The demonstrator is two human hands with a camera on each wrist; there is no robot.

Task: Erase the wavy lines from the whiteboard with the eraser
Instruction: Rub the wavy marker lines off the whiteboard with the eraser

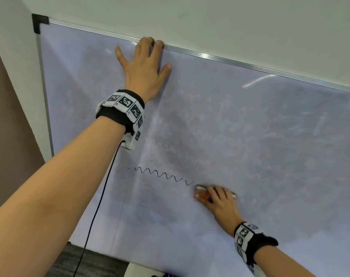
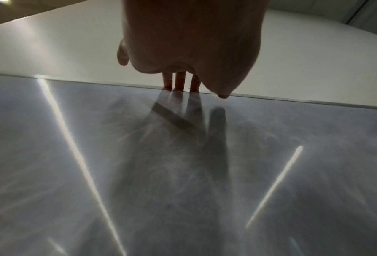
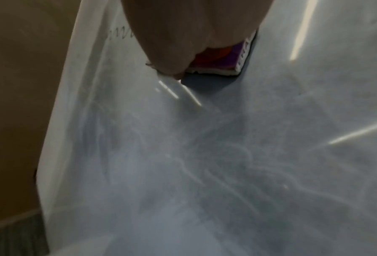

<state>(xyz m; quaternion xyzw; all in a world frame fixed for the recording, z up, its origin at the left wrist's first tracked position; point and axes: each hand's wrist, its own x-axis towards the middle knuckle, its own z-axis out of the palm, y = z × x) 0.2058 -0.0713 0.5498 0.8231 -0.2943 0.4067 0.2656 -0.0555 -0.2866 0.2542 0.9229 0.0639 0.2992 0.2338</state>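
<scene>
A black wavy line [image 1: 162, 174] runs down to the right across the lower middle of the whiteboard [image 1: 250, 120]. Just past its right end, my right hand [image 1: 218, 198] grips an orange and purple eraser [image 1: 201, 193] and presses it flat on the board. The right wrist view shows the eraser [image 3: 222, 58] under my palm, with a bit of the wavy line [image 3: 119, 35] beyond it. My left hand [image 1: 145, 64] lies spread flat against the board, fingertips hooked over the top frame [image 1: 230, 59]; its fingers [image 2: 180, 81] reach that edge.
Faint grey smears of older marks cover the board [image 3: 205, 155]. A black corner cap [image 1: 38, 22] closes the frame at top left. A brown wall [image 1: 8, 126] stands left of the board. A black cable [image 1: 98, 204] hangs from my left wristband. Dark carpet [image 1: 70, 260] lies below.
</scene>
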